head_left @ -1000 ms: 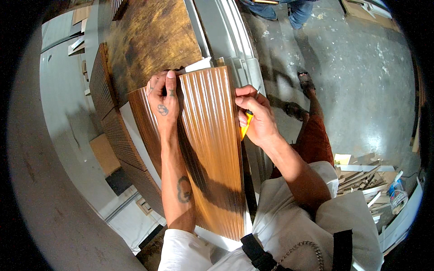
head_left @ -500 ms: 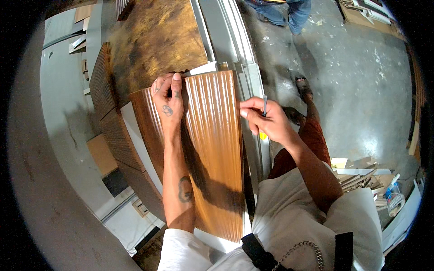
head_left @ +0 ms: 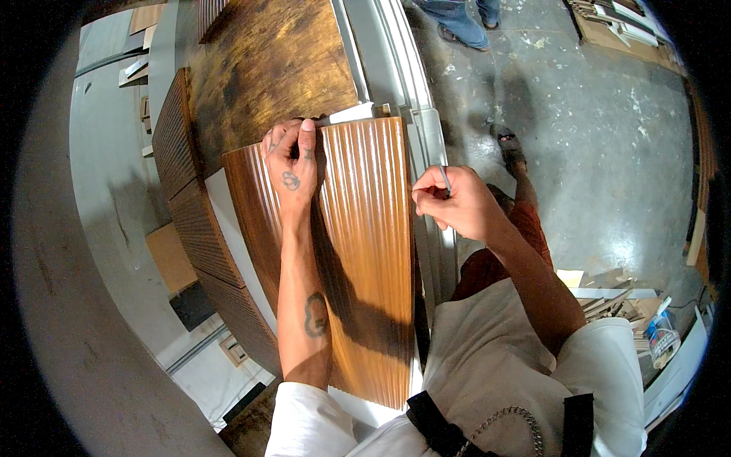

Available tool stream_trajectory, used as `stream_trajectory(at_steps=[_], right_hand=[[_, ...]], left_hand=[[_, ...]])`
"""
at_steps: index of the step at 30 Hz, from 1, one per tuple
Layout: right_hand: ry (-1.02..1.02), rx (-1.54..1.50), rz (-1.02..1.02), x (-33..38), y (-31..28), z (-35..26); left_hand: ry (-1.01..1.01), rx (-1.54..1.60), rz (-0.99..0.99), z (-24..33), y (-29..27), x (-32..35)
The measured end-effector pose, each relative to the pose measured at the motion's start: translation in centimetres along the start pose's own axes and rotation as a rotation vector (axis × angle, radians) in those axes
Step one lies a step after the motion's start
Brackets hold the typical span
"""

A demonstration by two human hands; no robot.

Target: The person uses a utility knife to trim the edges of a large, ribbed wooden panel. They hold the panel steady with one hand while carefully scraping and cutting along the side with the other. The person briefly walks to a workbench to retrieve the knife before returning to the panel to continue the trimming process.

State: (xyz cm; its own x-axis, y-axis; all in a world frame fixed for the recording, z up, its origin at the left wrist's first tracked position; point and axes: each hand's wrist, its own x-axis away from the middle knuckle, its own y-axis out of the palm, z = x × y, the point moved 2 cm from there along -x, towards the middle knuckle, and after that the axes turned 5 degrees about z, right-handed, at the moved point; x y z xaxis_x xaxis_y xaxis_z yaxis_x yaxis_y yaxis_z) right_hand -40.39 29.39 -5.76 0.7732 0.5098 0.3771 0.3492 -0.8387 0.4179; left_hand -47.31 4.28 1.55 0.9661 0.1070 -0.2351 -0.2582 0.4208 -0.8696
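A glossy brown wood-look panel with fluted ridges (head_left: 365, 228) lies lengthwise in front of me. At its far end, my left hand (head_left: 293, 164) is closed over the edge, thumb on top and fingertips hidden behind. Just off the panel's right edge, my right hand (head_left: 461, 202) is closed, with thumb and forefinger pinched together. A thin grey stick-like piece (head_left: 445, 183) pokes out between its fingers; its kind is not clear. If anything else sits in the pinch, it is too small to make out.
Beyond the panel is a stained brown worktop (head_left: 266, 68); long grey-white profiles (head_left: 388, 61) run along its right. Dark ribbed panels (head_left: 190, 190) stand at left. Another person's jeans-clad legs (head_left: 457, 19) show at the top. Offcuts (head_left: 609, 305) and a clear bucket (head_left: 665, 343) sit lower right.
My right hand has shifted slightly right and turned, so the grey piece now slants. My left hand keeps its hold on the panel. The other person's legs have moved farther off.
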Motion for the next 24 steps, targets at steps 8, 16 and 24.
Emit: stream_trajectory(at_steps=[8,16,24], right_hand=[[-0.171,0.282,0.246,-0.1,0.9,-0.2],[-0.276,0.348,0.45,-0.2,0.9,0.8],[-0.096,-0.43,0.29,1.3,-3.2,1.4]], left_hand=[[0.047,-0.015,0.031,0.1,0.0,-0.1],[0.081,0.003,0.057,-0.2,-0.1,-0.2],[0.051,0.014,0.038,0.1,-0.3,0.0]])
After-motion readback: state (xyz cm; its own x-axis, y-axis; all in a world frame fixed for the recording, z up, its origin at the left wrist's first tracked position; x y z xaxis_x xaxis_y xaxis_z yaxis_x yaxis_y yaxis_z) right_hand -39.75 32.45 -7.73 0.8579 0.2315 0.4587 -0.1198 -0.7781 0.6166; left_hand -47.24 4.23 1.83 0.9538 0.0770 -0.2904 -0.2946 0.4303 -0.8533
